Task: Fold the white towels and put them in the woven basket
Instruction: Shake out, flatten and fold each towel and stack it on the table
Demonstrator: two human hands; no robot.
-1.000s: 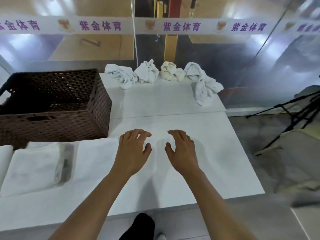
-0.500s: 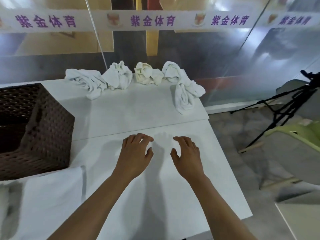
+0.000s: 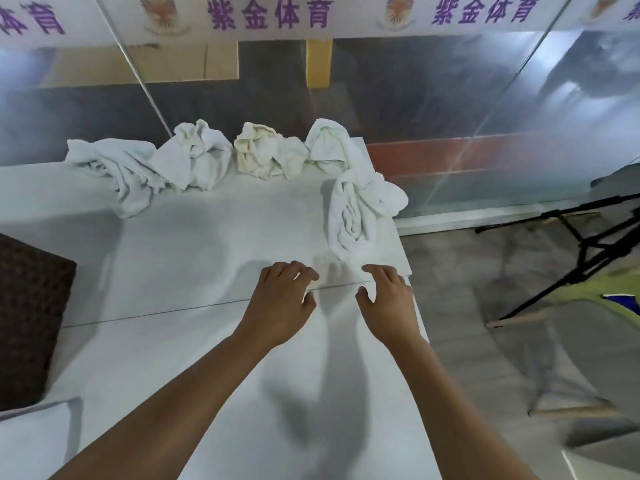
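Backdrop: glass wall at the far side, crossed along the top by a white banner with purple characters and crests.
Surface: white table, with a thin seam running left to right just under the fingertips.
Far row: four crumpled white towels along the far edge of the table, touching one another: left towel, second towel, cream towel and right towel.
Right towel: the largest, trailing from the far edge toward the near right, its end just beyond the right fingertips.
Woven basket: dark brown, at the left edge, only its right corner in view, well apart from the towel row.
Folded cloth: white, flat, at the near left, just in front of the basket.
Left hand: palm down over the table, fingers loosely bent, holding nothing.
Right hand: palm down beside the left hand, fingers spread and relaxed, holding nothing; whether the fingertips touch the towel end I cannot tell.
Floor at right: black tripod and a yellow-green chair, partly in view.
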